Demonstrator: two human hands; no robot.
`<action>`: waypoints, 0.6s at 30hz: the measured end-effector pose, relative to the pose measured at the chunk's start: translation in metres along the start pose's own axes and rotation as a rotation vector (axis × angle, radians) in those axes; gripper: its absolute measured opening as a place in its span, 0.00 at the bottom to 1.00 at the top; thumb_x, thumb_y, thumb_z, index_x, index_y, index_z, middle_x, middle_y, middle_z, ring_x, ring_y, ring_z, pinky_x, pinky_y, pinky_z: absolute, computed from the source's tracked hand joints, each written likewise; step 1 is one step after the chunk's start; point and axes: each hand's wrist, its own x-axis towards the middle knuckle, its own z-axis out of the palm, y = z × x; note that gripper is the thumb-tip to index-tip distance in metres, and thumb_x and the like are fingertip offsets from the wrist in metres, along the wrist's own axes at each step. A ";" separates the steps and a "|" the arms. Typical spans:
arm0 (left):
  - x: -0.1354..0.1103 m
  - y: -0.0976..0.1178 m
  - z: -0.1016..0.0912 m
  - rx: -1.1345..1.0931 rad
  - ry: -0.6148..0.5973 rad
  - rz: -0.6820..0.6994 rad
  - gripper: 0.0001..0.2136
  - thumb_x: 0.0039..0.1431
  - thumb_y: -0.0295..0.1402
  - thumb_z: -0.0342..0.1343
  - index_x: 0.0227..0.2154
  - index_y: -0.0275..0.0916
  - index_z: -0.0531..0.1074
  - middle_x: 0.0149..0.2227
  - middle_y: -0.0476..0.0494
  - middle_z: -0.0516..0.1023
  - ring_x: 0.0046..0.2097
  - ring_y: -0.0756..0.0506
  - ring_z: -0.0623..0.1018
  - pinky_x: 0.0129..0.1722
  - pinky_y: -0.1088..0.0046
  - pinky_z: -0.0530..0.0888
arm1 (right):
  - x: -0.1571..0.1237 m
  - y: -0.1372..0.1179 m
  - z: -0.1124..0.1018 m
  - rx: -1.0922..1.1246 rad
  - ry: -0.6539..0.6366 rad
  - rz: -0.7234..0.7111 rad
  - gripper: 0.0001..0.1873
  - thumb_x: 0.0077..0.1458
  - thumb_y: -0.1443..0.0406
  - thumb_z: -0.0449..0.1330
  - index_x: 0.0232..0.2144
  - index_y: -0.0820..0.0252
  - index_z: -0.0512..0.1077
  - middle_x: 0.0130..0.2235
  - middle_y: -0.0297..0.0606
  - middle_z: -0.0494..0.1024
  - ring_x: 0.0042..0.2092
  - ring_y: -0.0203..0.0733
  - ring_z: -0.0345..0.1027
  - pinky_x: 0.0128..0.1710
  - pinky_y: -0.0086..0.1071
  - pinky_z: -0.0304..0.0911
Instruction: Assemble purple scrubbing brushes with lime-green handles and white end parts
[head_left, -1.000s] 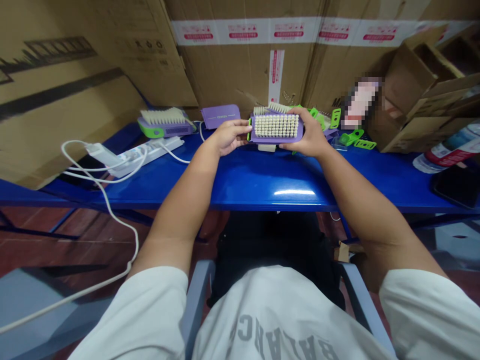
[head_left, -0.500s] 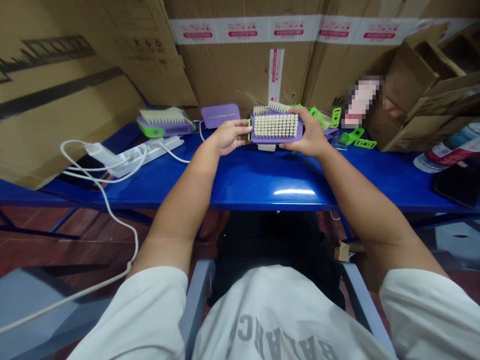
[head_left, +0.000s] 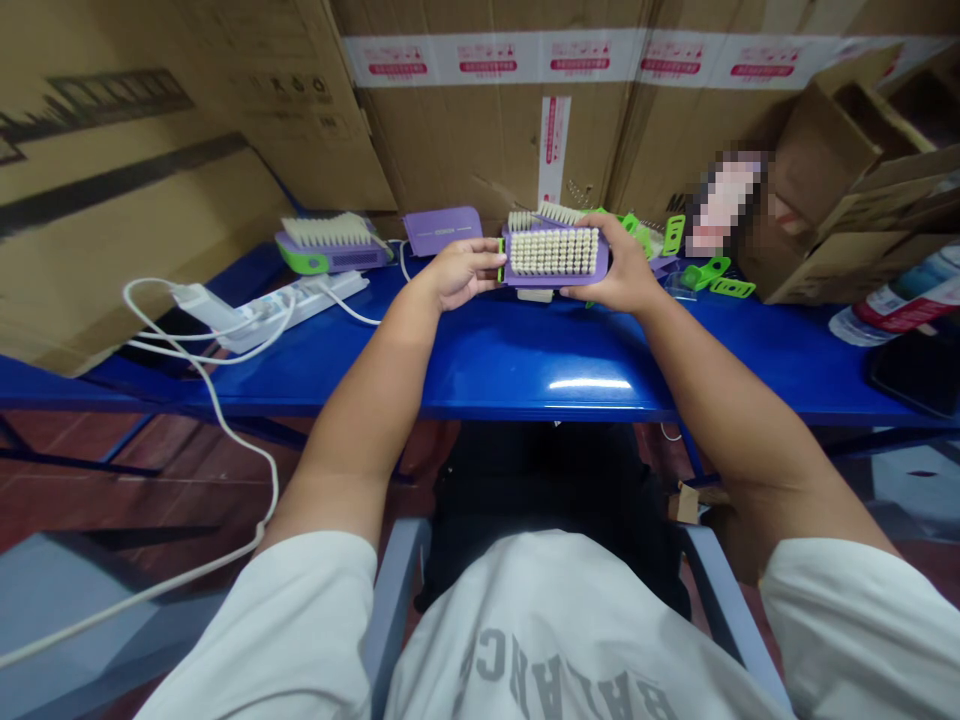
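Both hands (head_left: pixel 456 275) (head_left: pixel 611 268) on purple scrub brush (head_left: pixel 555 252)

Bright indoor light, white glare on the blue table (head_left: pixel 480 370), edges bowed.

Large cardboard cartons (head_left: pixel 487 140) stand like a wall behind the long blue table (head_left: pixel 540 350), crossed by white-and-red printed tape (head_left: pixel 495 55). An opened carton (head_left: pixel 825 190) with raised flaps sits at the table's far right corner. A strip of overhead light glints near the front edge of the glossy tabletop. Below lies a reddish-brown floor (head_left: pixel 75 500) with a grey mat (head_left: pixel 60 610) at lower left, and a blue-grey chair frame (head_left: pixel 394 610) rises in the foreground.
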 end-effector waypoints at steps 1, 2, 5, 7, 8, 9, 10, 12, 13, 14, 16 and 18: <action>0.000 0.000 0.000 -0.003 0.001 0.001 0.06 0.66 0.21 0.69 0.41 0.36 0.83 0.40 0.43 0.89 0.40 0.47 0.88 0.64 0.57 0.85 | 0.000 0.001 0.000 0.003 -0.002 -0.006 0.66 0.30 0.26 0.85 0.66 0.46 0.76 0.66 0.47 0.86 0.71 0.78 0.79 0.77 0.76 0.71; 0.000 0.000 0.000 -0.004 0.003 0.003 0.06 0.65 0.20 0.69 0.41 0.36 0.83 0.39 0.44 0.89 0.40 0.47 0.88 0.63 0.57 0.85 | 0.000 0.003 0.001 0.005 -0.001 -0.014 0.66 0.30 0.27 0.85 0.66 0.46 0.76 0.66 0.47 0.86 0.71 0.78 0.78 0.77 0.76 0.70; -0.001 0.001 0.001 -0.006 0.012 0.010 0.07 0.65 0.20 0.69 0.42 0.37 0.82 0.38 0.45 0.88 0.40 0.46 0.88 0.64 0.55 0.85 | 0.000 0.005 0.001 0.008 0.004 -0.020 0.66 0.30 0.28 0.86 0.66 0.46 0.76 0.66 0.47 0.85 0.73 0.79 0.77 0.78 0.76 0.70; -0.001 0.001 0.001 -0.002 0.017 0.010 0.08 0.65 0.20 0.69 0.44 0.38 0.82 0.40 0.45 0.88 0.41 0.45 0.88 0.65 0.52 0.84 | 0.000 0.004 0.001 0.004 0.007 -0.013 0.65 0.29 0.28 0.86 0.66 0.46 0.76 0.66 0.46 0.86 0.72 0.78 0.78 0.77 0.76 0.70; -0.001 0.001 0.001 0.004 0.017 0.008 0.09 0.65 0.21 0.69 0.44 0.38 0.83 0.41 0.45 0.89 0.42 0.45 0.88 0.65 0.51 0.84 | 0.000 0.003 0.000 0.001 0.008 -0.009 0.65 0.29 0.28 0.86 0.65 0.45 0.76 0.66 0.46 0.86 0.71 0.78 0.78 0.77 0.76 0.71; -0.001 0.002 0.001 0.013 0.017 0.007 0.09 0.65 0.22 0.70 0.45 0.39 0.83 0.41 0.45 0.89 0.42 0.45 0.88 0.65 0.51 0.84 | 0.000 0.002 0.000 -0.002 0.009 -0.006 0.65 0.29 0.28 0.86 0.65 0.45 0.77 0.66 0.46 0.86 0.71 0.78 0.79 0.77 0.77 0.71; -0.001 0.002 0.001 0.022 0.016 0.006 0.08 0.66 0.23 0.70 0.46 0.39 0.83 0.42 0.45 0.89 0.42 0.45 0.88 0.65 0.51 0.84 | 0.000 0.001 0.000 -0.004 0.010 -0.003 0.65 0.29 0.28 0.86 0.64 0.45 0.77 0.66 0.46 0.87 0.71 0.78 0.79 0.77 0.77 0.71; -0.001 0.001 0.000 0.036 0.013 0.008 0.08 0.67 0.24 0.70 0.46 0.40 0.83 0.42 0.45 0.89 0.42 0.45 0.88 0.65 0.51 0.84 | 0.000 -0.001 -0.001 -0.006 0.006 -0.003 0.65 0.29 0.28 0.86 0.64 0.46 0.76 0.66 0.47 0.87 0.70 0.79 0.80 0.77 0.77 0.71; -0.001 0.001 0.000 0.038 0.013 0.011 0.08 0.67 0.24 0.70 0.47 0.40 0.83 0.42 0.44 0.89 0.42 0.45 0.88 0.65 0.51 0.84 | 0.000 -0.001 -0.001 -0.006 0.003 -0.004 0.65 0.29 0.28 0.86 0.65 0.45 0.76 0.66 0.47 0.87 0.69 0.78 0.80 0.77 0.77 0.71; -0.001 0.001 -0.001 0.036 0.013 0.012 0.09 0.67 0.23 0.71 0.47 0.40 0.83 0.43 0.44 0.89 0.43 0.45 0.88 0.66 0.51 0.84 | 0.000 -0.001 -0.002 -0.007 0.000 -0.003 0.65 0.30 0.28 0.86 0.65 0.45 0.75 0.66 0.47 0.87 0.69 0.78 0.80 0.77 0.77 0.71; 0.000 0.000 -0.001 0.026 0.010 0.012 0.10 0.66 0.22 0.71 0.47 0.39 0.84 0.44 0.44 0.89 0.46 0.44 0.89 0.67 0.50 0.84 | 0.000 0.000 -0.002 -0.012 -0.002 -0.001 0.65 0.30 0.28 0.85 0.66 0.45 0.75 0.66 0.46 0.86 0.69 0.78 0.80 0.76 0.77 0.71; 0.000 -0.001 -0.002 0.014 0.001 0.014 0.12 0.64 0.20 0.71 0.48 0.39 0.84 0.45 0.44 0.89 0.49 0.43 0.90 0.68 0.50 0.84 | 0.000 0.002 -0.001 -0.017 0.003 -0.002 0.66 0.29 0.28 0.86 0.66 0.45 0.75 0.65 0.46 0.86 0.69 0.79 0.80 0.76 0.77 0.71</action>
